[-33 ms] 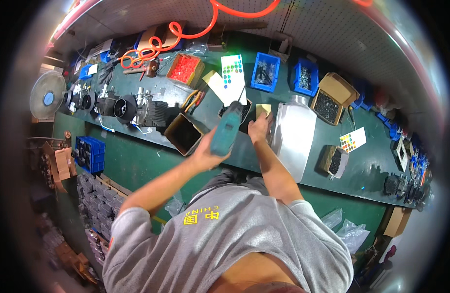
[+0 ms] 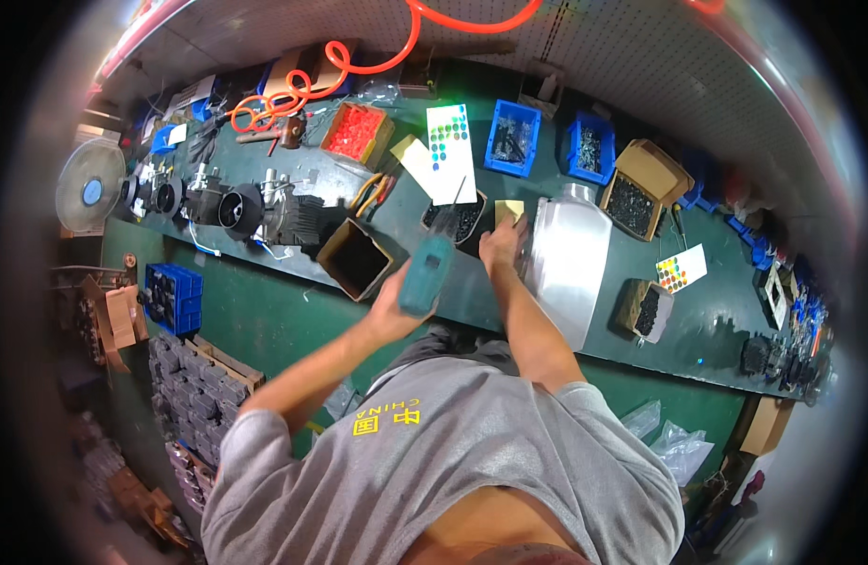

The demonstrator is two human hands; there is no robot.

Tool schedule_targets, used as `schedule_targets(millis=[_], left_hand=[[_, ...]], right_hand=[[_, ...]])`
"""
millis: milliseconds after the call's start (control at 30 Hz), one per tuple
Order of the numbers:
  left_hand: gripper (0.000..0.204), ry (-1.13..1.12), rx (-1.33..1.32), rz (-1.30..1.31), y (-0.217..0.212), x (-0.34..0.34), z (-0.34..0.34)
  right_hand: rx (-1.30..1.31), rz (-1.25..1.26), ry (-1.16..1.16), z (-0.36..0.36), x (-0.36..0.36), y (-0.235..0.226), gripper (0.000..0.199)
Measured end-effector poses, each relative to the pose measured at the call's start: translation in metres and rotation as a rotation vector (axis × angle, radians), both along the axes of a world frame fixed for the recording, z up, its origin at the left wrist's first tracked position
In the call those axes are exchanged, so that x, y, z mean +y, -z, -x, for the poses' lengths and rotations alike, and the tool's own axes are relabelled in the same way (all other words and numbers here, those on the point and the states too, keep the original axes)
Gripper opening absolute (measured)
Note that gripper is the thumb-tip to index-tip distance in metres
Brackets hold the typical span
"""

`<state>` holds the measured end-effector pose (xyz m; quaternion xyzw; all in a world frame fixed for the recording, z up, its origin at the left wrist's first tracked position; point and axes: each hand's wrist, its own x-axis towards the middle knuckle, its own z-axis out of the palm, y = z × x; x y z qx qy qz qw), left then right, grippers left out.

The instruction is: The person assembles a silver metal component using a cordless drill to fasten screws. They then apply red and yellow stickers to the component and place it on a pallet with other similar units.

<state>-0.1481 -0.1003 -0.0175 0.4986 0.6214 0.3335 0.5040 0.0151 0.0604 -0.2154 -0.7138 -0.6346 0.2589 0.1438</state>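
A teal power tool (image 2: 425,273) sits above a dark green bench (image 2: 265,311). Far left, an orange coiled hose (image 2: 293,99) and red parts box (image 2: 357,132); right, blue bins (image 2: 512,137). A white card (image 2: 450,151) has coloured dots.

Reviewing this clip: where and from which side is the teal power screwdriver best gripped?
Probably around its thick teal body, as the left hand grips the teal power screwdriver now: from the near bench edge, below the slim bit, which points away toward the black screw tray.

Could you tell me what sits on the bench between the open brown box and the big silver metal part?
In the head view, the left hand with a teal power tool and the right hand lie between brown box and silver part.
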Motion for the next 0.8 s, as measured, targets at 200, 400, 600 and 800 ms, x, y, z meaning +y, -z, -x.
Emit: schedule_targets(millis=[200, 400, 600, 800], left_hand=[[0.072, -0.156, 0.342, 0.002, 0.088, -0.084, 0.000], [0.068, -0.167, 0.522, 0.103, 0.151, -0.077, -0.007], [0.072, -0.199, 0.611, 0.176, 0.184, -0.044, -0.016], [0.073, -0.221, 0.599, 0.293, 0.191, -0.018, -0.017]], right_hand=[[-0.166, 0.062, 0.024, -0.001, 0.009, 0.000, 0.080], [-0.189, 0.078, -0.008, -0.002, 0.007, 0.005, 0.083], [-0.257, 0.094, -0.079, 0.002, 0.009, -0.001, 0.083], [-0.222, 0.102, -0.086, -0.004, 0.017, 0.005, 0.089]])
